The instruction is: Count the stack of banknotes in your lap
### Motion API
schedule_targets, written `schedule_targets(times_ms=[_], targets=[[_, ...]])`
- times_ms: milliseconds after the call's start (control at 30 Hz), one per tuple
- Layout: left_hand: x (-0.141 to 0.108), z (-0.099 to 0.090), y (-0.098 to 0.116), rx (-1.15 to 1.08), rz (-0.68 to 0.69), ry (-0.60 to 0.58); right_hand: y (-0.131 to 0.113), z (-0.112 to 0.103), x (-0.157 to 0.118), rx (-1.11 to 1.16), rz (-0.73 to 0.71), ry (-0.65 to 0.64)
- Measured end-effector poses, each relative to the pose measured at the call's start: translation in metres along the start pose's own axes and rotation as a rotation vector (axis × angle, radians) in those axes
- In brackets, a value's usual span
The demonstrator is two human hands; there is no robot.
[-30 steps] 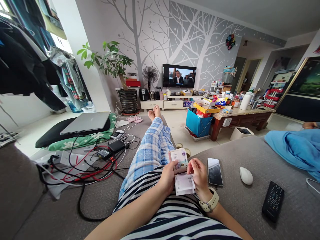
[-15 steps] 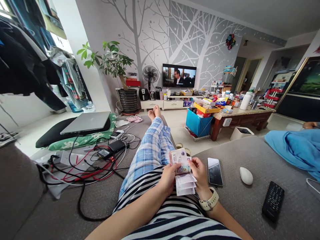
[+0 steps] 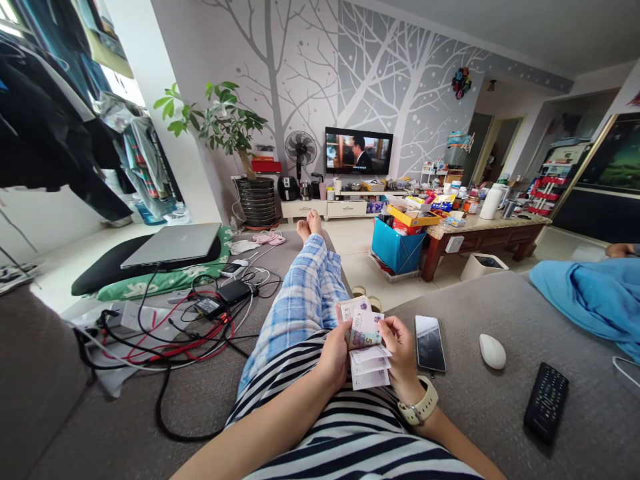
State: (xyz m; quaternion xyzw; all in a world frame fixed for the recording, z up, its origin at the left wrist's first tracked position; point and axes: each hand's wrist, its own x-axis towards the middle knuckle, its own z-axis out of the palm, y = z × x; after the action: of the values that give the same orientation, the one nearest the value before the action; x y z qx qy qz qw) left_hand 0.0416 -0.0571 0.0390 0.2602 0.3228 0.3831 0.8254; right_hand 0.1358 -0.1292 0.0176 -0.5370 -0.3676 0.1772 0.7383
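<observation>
A small stack of banknotes (image 3: 367,331) is held over my lap, the topmost showing a large 5. My left hand (image 3: 334,353) grips the stack from the left, its thumb lying across the notes. On the other side, my right hand (image 3: 401,347) pinches the right edge of the top note between thumb and fingers. Several pale note ends (image 3: 371,370) hang fanned out below, between both hands. A cream-strapped watch (image 3: 420,401) is on my right wrist. The lower part of the stack is partly hidden by my fingers.
Right of my hands, a phone (image 3: 430,343), a white mouse (image 3: 493,351) and a black remote (image 3: 546,402) lie on the grey sofa. To the left are tangled cables (image 3: 210,333) and a closed laptop (image 3: 173,245). A cluttered table (image 3: 440,250) stands ahead on the right.
The top note now shows more of its face, its right edge drawn slightly outward by my right hand. My left thumb has shifted left and up.
</observation>
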Motion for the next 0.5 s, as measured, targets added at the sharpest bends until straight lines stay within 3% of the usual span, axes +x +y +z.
schedule_targets(times_ms=[100,500], targets=[[0.0030,-0.0032,-0.0009,0.007,-0.053,-0.109,-0.0016,0.0000,-0.0008,-0.006,-0.013,-0.006],[0.0030,-0.0052,-0.0001,0.050,0.007,-0.110,-0.0062,0.0001,-0.0006,-0.032,-0.023,-0.024]])
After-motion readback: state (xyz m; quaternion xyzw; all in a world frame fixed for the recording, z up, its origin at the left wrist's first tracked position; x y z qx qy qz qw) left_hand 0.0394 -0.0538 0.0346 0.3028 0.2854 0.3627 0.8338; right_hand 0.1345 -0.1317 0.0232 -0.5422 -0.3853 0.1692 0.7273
